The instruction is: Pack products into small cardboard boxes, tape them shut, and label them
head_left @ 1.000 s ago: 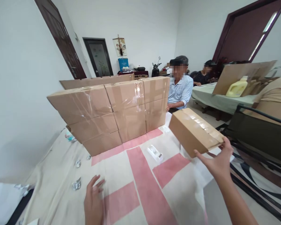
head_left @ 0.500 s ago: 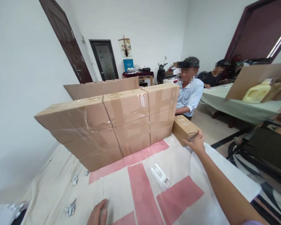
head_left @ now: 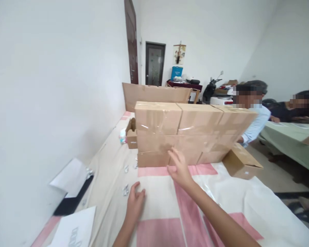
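Observation:
A wall of taped cardboard boxes [head_left: 185,132] stands stacked three high on the cream and pink cloth [head_left: 159,192]. One more taped box [head_left: 240,165] lies on the cloth at the stack's right end, with no hand on it. My right hand [head_left: 179,168] hovers with fingers spread just in front of the stack's lowest row, holding nothing. Nearer to me, my left hand [head_left: 135,202] rests on the cloth with fingers loosely apart, also holding nothing.
A small open carton [head_left: 131,134] sits left of the stack by the white wall. Crumpled scraps [head_left: 125,189] and white sheets [head_left: 70,175] lie at left. Two people [head_left: 254,116] sit at right beside a green-covered table [head_left: 288,140]. Flat cardboard [head_left: 154,94] leans behind.
My right hand set the taped box down at the stack's right end, let go, and swung left toward the stack's front. My view turned left.

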Tool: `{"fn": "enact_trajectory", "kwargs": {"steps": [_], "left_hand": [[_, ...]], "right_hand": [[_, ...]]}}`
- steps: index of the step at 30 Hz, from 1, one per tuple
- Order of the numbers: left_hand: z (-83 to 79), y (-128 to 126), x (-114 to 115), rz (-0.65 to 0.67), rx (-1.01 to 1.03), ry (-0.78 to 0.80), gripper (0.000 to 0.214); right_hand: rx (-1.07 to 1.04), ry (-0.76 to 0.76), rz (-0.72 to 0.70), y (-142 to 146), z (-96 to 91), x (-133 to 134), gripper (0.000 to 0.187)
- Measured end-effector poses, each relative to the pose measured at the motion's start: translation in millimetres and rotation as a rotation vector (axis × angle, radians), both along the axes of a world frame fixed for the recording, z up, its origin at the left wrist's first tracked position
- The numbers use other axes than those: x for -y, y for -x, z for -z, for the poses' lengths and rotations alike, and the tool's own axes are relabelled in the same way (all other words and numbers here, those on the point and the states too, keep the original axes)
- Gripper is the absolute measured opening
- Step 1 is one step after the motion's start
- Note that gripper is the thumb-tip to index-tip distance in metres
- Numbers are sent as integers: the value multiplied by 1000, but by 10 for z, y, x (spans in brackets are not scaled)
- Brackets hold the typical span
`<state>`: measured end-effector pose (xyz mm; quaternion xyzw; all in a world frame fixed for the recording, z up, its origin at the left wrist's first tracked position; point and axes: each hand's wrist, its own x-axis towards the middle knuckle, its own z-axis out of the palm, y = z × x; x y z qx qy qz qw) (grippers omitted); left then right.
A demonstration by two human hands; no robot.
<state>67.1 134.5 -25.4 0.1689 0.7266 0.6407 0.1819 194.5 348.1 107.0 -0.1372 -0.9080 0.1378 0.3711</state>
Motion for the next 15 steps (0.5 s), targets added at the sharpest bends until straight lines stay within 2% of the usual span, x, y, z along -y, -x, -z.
{"fn": "enact_trajectory", "kwargs": {"steps": [2,3,5,7,10,12,15], "left_hand": [[-74,481,15,-119,3,-73,64],[-108,760,6,-174,-2,-89,62],[-160,1356,-70,-283,-1,-108,57],[-192,1945,-226,-344,15,-98,49],[-219,2704,-544,-363,36,-38,38],[-238,3101,-745,-370,24,-1,37],[-260,3562,-978,-385,-31,4,40]], "right_hand": [[85,18,-241,569,-93,425,57],[126,55,-304,854,-126,597,56],[204,166,-316,1444,-171,849,64],[288,260,-209,2052,-210,977,81],[365,358,74,2882,-289,972,90],[373,399,187,3291,-338,898,85],[422,433,222,3663,-331,780,64]]}}
